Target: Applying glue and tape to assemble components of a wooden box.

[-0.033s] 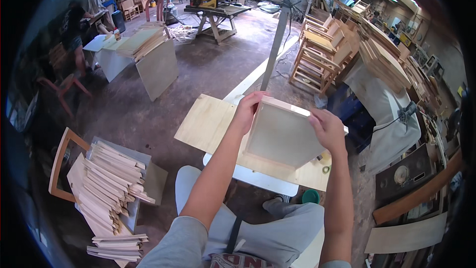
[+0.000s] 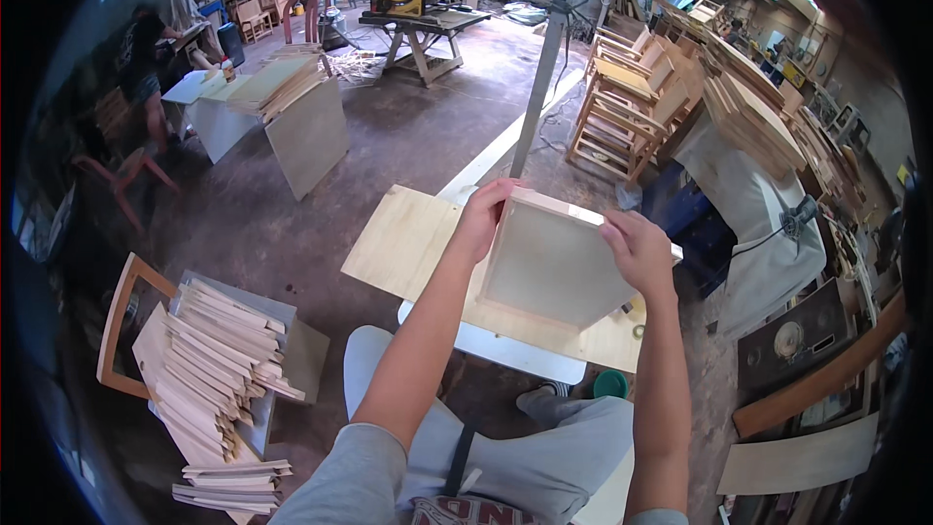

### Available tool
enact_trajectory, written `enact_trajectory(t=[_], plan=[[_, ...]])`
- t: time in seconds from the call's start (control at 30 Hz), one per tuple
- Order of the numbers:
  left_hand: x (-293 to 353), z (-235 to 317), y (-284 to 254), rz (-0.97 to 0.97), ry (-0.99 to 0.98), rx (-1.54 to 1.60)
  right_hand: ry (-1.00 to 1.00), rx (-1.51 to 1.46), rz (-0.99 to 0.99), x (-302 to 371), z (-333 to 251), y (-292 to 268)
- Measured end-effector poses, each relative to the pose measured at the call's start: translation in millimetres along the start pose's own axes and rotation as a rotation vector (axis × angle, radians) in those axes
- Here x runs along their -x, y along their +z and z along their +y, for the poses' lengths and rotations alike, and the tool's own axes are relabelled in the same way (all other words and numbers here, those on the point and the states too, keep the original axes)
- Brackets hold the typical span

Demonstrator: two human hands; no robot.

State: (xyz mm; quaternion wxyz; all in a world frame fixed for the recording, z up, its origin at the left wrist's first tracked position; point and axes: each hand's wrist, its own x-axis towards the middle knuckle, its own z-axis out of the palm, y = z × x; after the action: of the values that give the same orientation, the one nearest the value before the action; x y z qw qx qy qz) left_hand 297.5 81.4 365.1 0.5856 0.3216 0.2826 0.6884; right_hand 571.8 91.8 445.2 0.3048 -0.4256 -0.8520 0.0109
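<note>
A shallow pale wooden box [image 2: 549, 267] with a thin flat panel stands tilted in front of me, its lower edge on a plywood board [image 2: 398, 238]. My left hand [image 2: 486, 219] is closed around its upper left corner. My right hand [image 2: 638, 251] grips the rim near the upper right corner with fingers bent; its fingertips are partly hidden. Beneath the plywood shows a white bench top [image 2: 505, 352]. A small ring-shaped thing [image 2: 639, 331] lies on the board near my right forearm.
Wood strips [image 2: 209, 350] are piled at left beside a wooden frame [image 2: 115, 331]. A green container [image 2: 610, 384] is on the floor. A metal post [image 2: 544, 87] rises beyond the board. Chairs [image 2: 632, 97] are stacked at right; a table saw [image 2: 398, 0] stands far back. Another person [image 2: 146, 58] works far left.
My right hand has shifted very slightly left along the box's rim. The box and my left hand look unchanged.
</note>
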Motion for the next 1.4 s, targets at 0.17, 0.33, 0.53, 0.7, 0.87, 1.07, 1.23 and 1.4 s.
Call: enact_trajectory(t=[0.17, 0.33, 0.53, 0.7, 0.87, 1.07, 1.23, 1.4], plan=[[-15.9, -7.8, 1.3, -0.091, 0.005, -0.014, -0.023, 0.076, 0.087, -4.7, 3.0, 15.9], [-15.9, -20.6, -2.1, 0.0, 0.107, 0.092, -0.13, 0.204, 0.311, -5.2, 1.4, 33.0], [-12.5, -14.5, 6.1, -0.016, 0.096, 0.004, -0.165, 0.156, 0.16, -12.6, -6.1, 28.2], [-18.6, -12.4, -7.9, -0.073, 0.07, -0.133, -0.242, 0.042, 0.082, -39.3, -52.9, 54.1], [-22.7, -37.6, 6.0, 0.017, 0.342, -0.14, -0.24, 0.094, 0.183, -38.6, -50.0, 80.6], [-28.4, -35.4, 13.1, 0.103, 0.335, -0.194, -0.239, 0.085, 0.299, -52.4, -48.5, 90.8], [-32.0, -40.7, 10.2, 0.009, 0.33, -0.225, -0.209, 0.129, 0.263, -49.0, -51.0, 80.3], [-32.9, -38.5, -2.6, -0.025, 0.327, -0.234, -0.187, 0.045, 0.162, -47.8, -58.1, 71.7]])
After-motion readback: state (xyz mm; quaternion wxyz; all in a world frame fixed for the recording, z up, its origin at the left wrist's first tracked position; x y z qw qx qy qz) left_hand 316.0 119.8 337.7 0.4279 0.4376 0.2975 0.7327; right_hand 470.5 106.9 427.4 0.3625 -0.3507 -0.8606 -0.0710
